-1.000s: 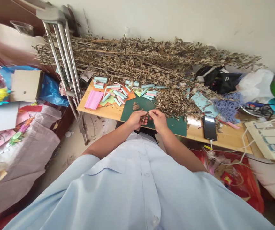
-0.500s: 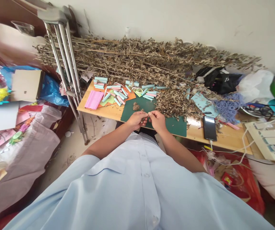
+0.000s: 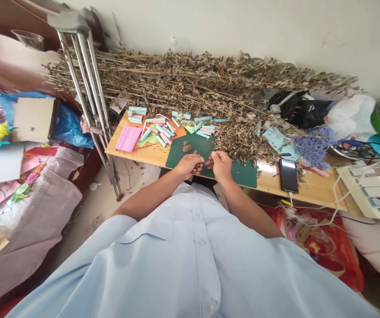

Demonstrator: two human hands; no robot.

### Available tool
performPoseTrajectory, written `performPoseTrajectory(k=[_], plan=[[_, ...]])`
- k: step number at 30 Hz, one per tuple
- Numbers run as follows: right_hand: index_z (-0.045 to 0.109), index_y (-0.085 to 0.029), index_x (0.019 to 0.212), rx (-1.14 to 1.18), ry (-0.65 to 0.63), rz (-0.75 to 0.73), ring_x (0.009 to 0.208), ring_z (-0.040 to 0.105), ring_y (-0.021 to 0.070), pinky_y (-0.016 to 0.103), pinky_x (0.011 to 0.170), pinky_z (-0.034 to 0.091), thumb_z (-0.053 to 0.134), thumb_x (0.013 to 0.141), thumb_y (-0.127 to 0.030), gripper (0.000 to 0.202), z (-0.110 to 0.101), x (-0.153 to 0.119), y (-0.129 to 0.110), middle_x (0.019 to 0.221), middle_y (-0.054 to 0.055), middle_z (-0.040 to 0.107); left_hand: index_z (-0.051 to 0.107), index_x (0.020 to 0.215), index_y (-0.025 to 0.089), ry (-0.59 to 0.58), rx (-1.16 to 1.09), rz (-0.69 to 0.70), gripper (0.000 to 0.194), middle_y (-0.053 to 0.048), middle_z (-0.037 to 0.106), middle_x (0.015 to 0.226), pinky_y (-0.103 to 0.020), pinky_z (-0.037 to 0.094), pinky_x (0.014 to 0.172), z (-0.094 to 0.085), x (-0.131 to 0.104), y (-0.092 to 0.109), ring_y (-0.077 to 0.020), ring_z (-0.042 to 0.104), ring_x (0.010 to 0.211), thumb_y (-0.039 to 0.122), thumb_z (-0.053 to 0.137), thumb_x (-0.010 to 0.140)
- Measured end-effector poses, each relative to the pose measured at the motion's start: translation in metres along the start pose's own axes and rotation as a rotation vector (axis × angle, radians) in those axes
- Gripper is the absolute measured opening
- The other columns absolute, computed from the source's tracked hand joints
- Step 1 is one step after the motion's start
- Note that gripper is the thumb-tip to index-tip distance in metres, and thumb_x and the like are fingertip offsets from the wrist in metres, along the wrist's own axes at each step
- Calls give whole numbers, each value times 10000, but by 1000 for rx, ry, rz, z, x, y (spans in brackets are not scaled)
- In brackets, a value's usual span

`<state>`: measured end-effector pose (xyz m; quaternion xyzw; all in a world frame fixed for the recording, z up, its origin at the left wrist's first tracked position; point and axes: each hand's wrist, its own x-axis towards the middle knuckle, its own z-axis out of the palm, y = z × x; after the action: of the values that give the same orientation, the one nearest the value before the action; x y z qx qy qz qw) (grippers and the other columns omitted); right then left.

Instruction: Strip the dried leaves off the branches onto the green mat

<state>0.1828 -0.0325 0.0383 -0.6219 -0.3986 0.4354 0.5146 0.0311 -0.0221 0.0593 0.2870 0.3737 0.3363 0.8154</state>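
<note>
My left hand (image 3: 188,165) is curled around a bit of dried leaves (image 3: 196,167) above the near edge of the green cutting mat (image 3: 245,176). A little to its right, my right hand (image 3: 221,165) has thumb and fingertips pinched together; whatever is between them is too small to make out. A gap separates the two hands. On the mat, just beyond my left hand, lies a small brown clump of dried leaves (image 3: 186,147). A heap of loose dried leaves (image 3: 238,141) covers the mat's far right part, close to my right hand.
Long bundles of dried stalks (image 3: 176,79) lie along the wall. Pink and blue paper rolls (image 3: 165,130) and a pink paper stack (image 3: 128,138) sit at left on the table. At right are a phone (image 3: 289,176), blue yarn (image 3: 315,145) and a power strip (image 3: 366,192). Crutches (image 3: 88,84) stand left.
My right hand has moved right, away from my left hand, which it was meeting at the fingertips. My left hand stays closed around the dried leaves.
</note>
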Motion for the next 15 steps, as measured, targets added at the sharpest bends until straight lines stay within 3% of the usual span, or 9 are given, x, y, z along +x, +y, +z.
performPoseTrajectory(k=[2, 5, 10, 15], plan=[[582, -213, 807, 21, -14, 0, 576, 645, 159, 252, 441, 479, 646, 819, -548, 340, -6, 3, -1, 725, 0, 647, 553, 707, 153, 5, -20, -2, 237, 10, 521, 590, -208, 322, 417, -1, 0, -1, -84, 479, 461, 262, 763, 707], [613, -201, 811, 3, -134, 15, 573, 648, 154, 246, 447, 481, 675, 804, -510, 315, -16, -3, -8, 730, 6, 666, 578, 743, 149, 11, -40, 17, 232, 4, 538, 613, -207, 332, 421, -5, 1, -2, -87, 496, 473, 274, 771, 712], [668, -186, 795, -273, -467, 51, 520, 620, 142, 249, 505, 495, 675, 819, -392, 208, -28, -29, -12, 615, 4, 672, 620, 802, 137, 20, -44, 52, 203, -8, 561, 635, -207, 355, 429, -15, 3, 2, -96, 531, 488, 284, 743, 735], [685, -211, 820, -545, -600, -85, 553, 623, 139, 246, 566, 462, 647, 848, -286, 89, -31, -46, -4, 622, -19, 680, 635, 843, 119, 52, -42, 98, 210, -71, 660, 756, -214, 379, 442, -19, 5, 4, -113, 581, 552, 265, 740, 733]])
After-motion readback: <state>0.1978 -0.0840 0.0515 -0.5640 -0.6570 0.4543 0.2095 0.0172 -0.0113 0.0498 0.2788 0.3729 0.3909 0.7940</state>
